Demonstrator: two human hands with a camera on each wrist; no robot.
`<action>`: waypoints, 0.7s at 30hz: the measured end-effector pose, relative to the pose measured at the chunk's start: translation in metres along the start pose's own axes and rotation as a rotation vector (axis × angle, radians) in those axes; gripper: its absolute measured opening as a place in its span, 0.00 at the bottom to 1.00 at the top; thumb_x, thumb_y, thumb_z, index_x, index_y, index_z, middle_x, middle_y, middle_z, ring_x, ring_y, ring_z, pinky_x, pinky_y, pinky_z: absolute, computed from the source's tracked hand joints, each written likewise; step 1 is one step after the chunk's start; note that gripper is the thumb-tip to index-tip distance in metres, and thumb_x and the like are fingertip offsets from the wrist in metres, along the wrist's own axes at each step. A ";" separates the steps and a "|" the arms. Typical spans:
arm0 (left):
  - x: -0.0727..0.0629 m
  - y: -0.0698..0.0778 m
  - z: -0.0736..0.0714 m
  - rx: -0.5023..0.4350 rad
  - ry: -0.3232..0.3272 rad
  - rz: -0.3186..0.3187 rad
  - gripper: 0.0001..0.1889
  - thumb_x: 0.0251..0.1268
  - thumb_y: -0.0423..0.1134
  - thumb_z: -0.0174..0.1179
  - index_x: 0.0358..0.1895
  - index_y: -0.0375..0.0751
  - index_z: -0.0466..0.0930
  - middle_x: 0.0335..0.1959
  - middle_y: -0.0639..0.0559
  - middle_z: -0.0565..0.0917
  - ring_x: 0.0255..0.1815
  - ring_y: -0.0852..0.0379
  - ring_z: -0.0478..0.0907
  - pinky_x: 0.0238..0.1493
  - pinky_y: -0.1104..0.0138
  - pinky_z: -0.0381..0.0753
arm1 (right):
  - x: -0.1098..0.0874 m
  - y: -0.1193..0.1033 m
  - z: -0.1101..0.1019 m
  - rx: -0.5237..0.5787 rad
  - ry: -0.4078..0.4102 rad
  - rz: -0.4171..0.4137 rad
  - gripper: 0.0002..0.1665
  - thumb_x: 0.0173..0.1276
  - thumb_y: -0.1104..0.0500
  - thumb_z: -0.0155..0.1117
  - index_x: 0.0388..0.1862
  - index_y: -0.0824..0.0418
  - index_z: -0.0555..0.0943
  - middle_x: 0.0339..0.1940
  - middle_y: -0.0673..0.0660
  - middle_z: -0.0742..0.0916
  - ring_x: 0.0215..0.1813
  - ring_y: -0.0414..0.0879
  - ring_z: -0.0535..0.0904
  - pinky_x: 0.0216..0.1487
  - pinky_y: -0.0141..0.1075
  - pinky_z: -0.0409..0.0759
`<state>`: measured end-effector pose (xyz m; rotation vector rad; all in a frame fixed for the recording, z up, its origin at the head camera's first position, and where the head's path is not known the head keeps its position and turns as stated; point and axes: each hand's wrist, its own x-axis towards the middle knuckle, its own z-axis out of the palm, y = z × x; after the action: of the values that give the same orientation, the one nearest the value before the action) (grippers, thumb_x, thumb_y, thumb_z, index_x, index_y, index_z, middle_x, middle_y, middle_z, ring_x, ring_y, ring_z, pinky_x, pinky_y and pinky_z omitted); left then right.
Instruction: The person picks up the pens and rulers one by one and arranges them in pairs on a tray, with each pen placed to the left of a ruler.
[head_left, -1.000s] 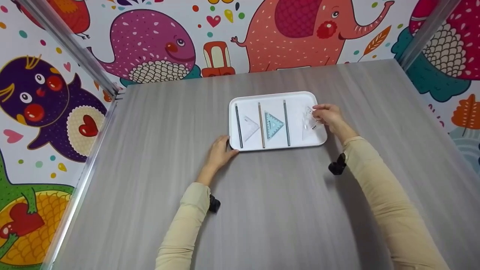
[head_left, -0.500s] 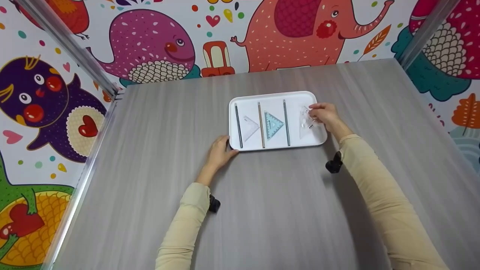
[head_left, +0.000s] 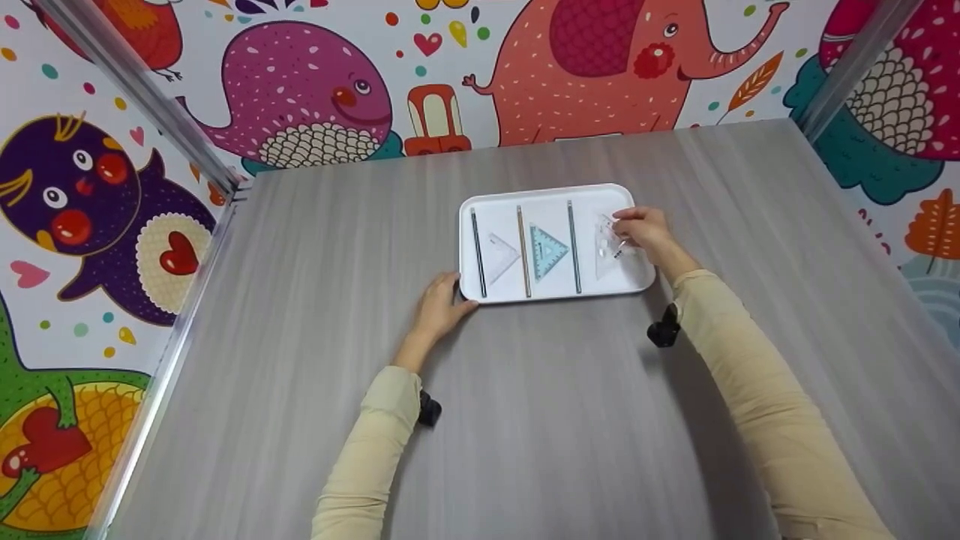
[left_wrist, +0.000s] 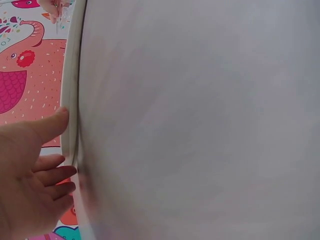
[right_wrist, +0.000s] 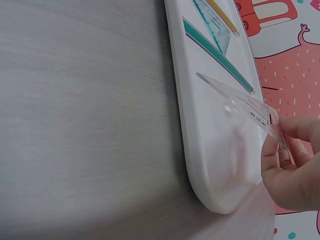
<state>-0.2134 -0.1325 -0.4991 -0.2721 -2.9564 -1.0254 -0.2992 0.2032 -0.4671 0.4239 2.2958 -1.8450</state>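
A white tray [head_left: 615, 288] holds drawing tools. Its near left corner sits between the thumb and fingers of my left hand [head_left: 438, 306]; in the left wrist view, the thumb touches the rim [left_wrist: 71, 90] and the fingers extend loosely beside it. My right hand [head_left: 645, 229] pinches a clear triangular set square [right_wrist: 245, 106] by one corner over the tray's right part, tilted with its far tip low. To its left lie a green pencil [head_left: 574, 247], a light-blue set square [head_left: 547, 251], a yellow-brown pencil [head_left: 523, 251], another clear set square [head_left: 501, 256] and a dark pencil [head_left: 478, 253].
The tray rests on a grey wood-grain table [head_left: 540, 405]. Walls with cartoon animals [head_left: 592, 75] stand behind and to the sides, with metal posts [head_left: 142, 97] at the corners. A small black camera [head_left: 663, 328] hangs at the right wrist.
My right hand has shifted slightly left with the clear set square, bringing it closer to the green pencil. The left hand and the tray have kept their place.
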 end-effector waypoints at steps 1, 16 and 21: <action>0.000 0.000 0.000 0.001 -0.001 -0.002 0.27 0.52 0.37 0.65 0.55 0.26 0.70 0.53 0.34 0.74 0.57 0.42 0.69 0.61 0.57 0.65 | 0.000 0.000 0.001 -0.005 0.002 0.000 0.19 0.61 0.68 0.56 0.51 0.73 0.72 0.19 0.44 0.77 0.24 0.34 0.73 0.25 0.23 0.73; 0.000 -0.002 -0.001 0.005 0.014 0.048 0.27 0.52 0.37 0.65 0.54 0.24 0.70 0.52 0.33 0.74 0.56 0.41 0.70 0.60 0.57 0.66 | -0.001 0.004 0.008 -0.029 -0.015 -0.008 0.19 0.62 0.70 0.53 0.53 0.75 0.71 0.27 0.49 0.78 0.27 0.37 0.74 0.30 0.25 0.74; -0.001 -0.001 -0.001 0.002 0.014 0.044 0.27 0.52 0.36 0.65 0.54 0.23 0.70 0.52 0.32 0.74 0.56 0.40 0.70 0.60 0.56 0.66 | -0.002 0.006 0.013 -0.024 0.016 -0.039 0.18 0.61 0.72 0.52 0.51 0.78 0.71 0.27 0.51 0.77 0.25 0.36 0.74 0.29 0.24 0.76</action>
<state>-0.2130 -0.1341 -0.4995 -0.3273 -2.9245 -1.0143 -0.2960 0.1916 -0.4745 0.3944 2.3505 -1.8368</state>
